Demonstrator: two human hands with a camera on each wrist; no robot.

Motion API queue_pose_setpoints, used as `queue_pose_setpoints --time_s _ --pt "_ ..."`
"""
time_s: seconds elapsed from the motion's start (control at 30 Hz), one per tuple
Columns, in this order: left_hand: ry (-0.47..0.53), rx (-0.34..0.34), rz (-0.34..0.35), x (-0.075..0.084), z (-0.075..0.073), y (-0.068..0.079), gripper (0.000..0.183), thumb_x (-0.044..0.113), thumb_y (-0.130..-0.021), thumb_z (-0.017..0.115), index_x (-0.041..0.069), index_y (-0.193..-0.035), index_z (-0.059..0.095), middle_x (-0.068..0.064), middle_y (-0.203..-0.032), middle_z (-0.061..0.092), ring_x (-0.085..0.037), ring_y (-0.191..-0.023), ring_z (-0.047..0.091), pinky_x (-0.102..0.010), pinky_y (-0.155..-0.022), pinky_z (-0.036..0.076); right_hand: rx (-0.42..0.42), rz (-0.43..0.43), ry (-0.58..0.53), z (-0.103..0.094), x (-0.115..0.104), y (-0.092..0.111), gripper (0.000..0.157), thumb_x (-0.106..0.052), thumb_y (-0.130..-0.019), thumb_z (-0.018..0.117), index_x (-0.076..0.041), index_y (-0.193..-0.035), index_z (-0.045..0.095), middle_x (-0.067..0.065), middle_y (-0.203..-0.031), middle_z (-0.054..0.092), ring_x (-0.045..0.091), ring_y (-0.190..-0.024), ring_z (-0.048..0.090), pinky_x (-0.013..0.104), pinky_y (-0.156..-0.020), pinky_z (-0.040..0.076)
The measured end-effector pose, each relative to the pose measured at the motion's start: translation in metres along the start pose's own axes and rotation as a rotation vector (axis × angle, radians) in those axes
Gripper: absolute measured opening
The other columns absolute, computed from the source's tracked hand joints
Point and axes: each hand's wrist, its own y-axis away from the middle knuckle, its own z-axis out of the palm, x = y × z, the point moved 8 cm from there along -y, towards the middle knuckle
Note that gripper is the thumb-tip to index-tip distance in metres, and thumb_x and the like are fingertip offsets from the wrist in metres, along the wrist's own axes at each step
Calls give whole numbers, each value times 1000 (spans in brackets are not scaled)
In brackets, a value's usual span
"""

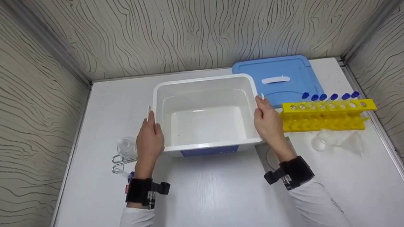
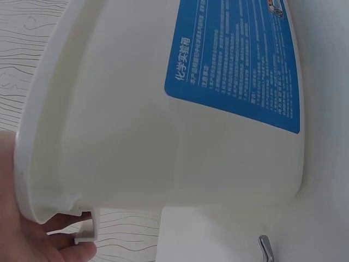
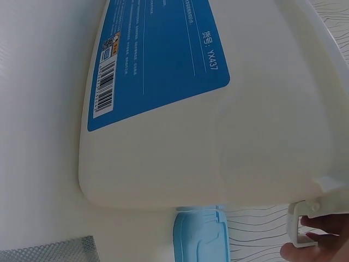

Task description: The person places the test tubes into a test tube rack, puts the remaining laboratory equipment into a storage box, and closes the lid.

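A white plastic storage box (image 1: 206,124), with nothing seen inside it, stands between the two hands. On its near wall is a blue printed label (image 2: 234,60). My left hand (image 1: 149,136) grips the left rim, its fingers curled under around the white side clip (image 2: 87,226). On the opposite side, my right hand (image 1: 268,118) holds the right rim, with fingertips at the other white clip (image 3: 297,226). Both thumbs lie along the rim. In the wrist views the box wall hides most of each hand.
Behind right lies a blue lid (image 1: 275,70). A yellow test tube rack (image 1: 328,117) holds several blue-capped tubes, with clear glassware (image 1: 336,142) in front. Left are a glass vessel (image 1: 126,146) and metal clamps (image 1: 120,161). A grey mesh square (image 1: 264,155) lies partly under the right forearm.
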Motion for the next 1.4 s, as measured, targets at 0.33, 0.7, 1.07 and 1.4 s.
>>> queue_pose_setpoints --time_s 0.33,0.7,1.07,1.4 --pt "12 -8 16 0 0 3 53 22 -105 37 6 -155 31 -22 -155 41 -39 -145 38 -54 -120 33 104 -9 -3 -14 -1 -3 41 -17 -99 51 -3 -136 59 19 -139 60 35 -130 58 47 -104 52" --pt "108 19 18 -7 -20 0 52 32 -104 42 12 -152 40 -17 -156 42 -36 -151 29 -55 -123 26 -42 -87 -6 -3 -3 -13 54 -14 -102 47 3 -151 34 22 -160 32 37 -151 28 51 -124 25" --pt "47 118 60 -44 -60 -11 45 21 -102 49 4 -144 50 -22 -149 49 -41 -146 36 -54 -122 29 -16 -99 24 1 -7 -11 51 -9 -102 45 5 -150 35 22 -157 36 38 -149 31 51 -120 29" --pt "-16 41 -79 -105 -58 -18 60 24 -99 56 3 -151 37 -27 -153 41 -45 -142 39 -56 -118 34 -7 -96 21 2 -9 -11 50 -10 -103 44 4 -150 35 22 -156 38 37 -149 31 51 -121 29"
